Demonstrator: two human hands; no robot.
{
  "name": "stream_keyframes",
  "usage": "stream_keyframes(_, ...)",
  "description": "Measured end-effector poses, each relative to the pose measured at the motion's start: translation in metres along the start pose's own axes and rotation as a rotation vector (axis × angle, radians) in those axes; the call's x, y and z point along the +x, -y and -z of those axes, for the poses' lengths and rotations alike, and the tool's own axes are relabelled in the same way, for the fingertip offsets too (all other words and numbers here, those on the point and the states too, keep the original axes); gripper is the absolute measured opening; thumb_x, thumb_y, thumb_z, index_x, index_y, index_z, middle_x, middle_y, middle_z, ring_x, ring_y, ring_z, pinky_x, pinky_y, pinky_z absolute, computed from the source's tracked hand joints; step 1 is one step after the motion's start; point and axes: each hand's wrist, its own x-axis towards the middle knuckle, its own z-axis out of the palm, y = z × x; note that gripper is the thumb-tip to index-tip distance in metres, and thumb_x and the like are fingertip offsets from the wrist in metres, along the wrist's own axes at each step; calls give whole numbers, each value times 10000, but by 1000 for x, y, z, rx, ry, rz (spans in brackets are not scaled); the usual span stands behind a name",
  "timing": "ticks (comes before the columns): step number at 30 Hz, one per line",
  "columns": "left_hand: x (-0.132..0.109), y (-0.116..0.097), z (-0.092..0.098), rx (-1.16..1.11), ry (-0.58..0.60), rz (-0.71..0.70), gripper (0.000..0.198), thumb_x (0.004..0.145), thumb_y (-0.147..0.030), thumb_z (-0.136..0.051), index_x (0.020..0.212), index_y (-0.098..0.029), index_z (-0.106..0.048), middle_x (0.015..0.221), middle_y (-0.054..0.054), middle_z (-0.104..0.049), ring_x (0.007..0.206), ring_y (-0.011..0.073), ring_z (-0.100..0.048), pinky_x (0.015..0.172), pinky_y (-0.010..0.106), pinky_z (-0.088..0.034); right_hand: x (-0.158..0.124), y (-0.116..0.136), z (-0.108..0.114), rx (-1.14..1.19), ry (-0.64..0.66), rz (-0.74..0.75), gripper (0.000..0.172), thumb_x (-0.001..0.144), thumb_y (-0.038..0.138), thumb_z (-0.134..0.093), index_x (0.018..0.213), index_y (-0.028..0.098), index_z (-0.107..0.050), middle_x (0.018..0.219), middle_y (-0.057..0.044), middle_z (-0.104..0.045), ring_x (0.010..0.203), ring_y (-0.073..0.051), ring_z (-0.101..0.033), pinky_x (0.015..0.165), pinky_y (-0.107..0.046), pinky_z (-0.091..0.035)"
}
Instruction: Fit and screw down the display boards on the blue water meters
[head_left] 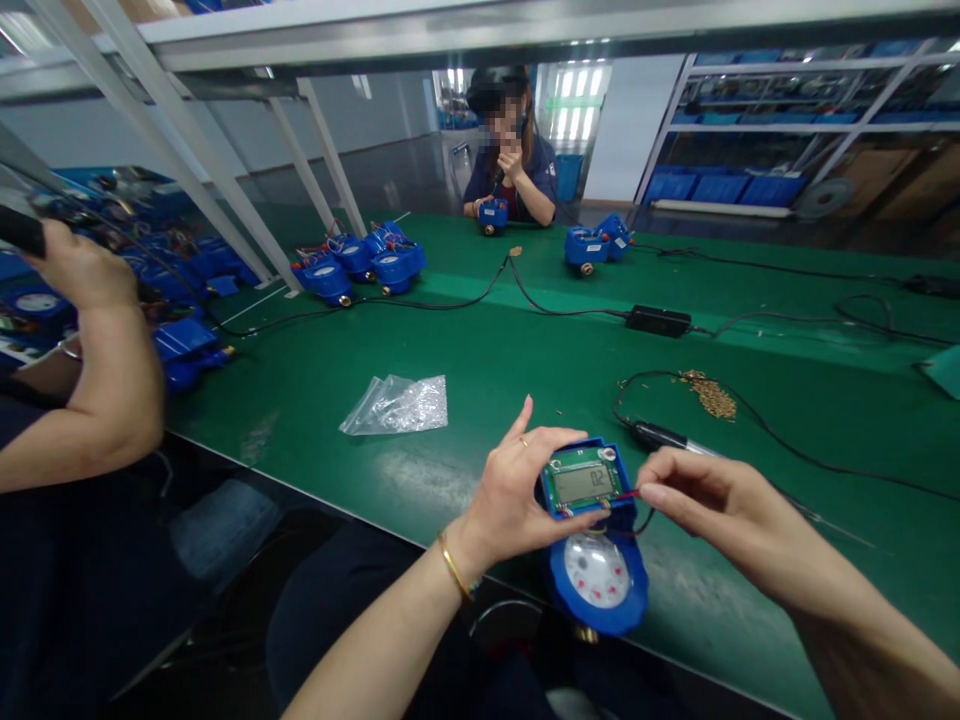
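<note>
A blue water meter (598, 575) with a round white dial stands at the table's front edge. Its upper box is uncovered and shows a green circuit board (581, 487) with a small lit display reading digits. My left hand (517, 490) is closed around this box, fingers behind and thumb along its lower edge. Just right of the board, my right hand (697, 490) pinches a thin red and black wire (631, 494) at the box's side. Behind the right hand lies a black-handled electric screwdriver (667, 436), its cord looping away.
Small brass screws (709, 394) lie piled beyond the right hand. Clear plastic bags (397, 404) rest left. Several blue meters (360, 262) stand by the shelf posts. A black adapter (658, 320) and cables cross the table. Co-workers sit opposite and at left; a shelf hangs overhead.
</note>
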Motion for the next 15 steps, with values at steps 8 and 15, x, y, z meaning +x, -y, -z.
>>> stream_keyframes(8,-1,-1,-1,-48,-9,40,584,745,-438,-815,1219,-187,-584,1113,80,-757,1013,238,-742,1253,589,-221,6,-8,8,-18,30,33,329,877,481,-692,747,180,-675,671,-1,-583,591,-104,-474,547,-206,-418)
stream_keyframes(15,-3,-1,-3,-137,-35,123,579,715,-420,-841,1190,-187,-606,1113,74,-757,1007,243,-739,1256,586,-197,10,-22,6,19,-9,1,383,825,525,-733,707,164,-690,617,-3,-563,546,-95,-441,492,-204,-372)
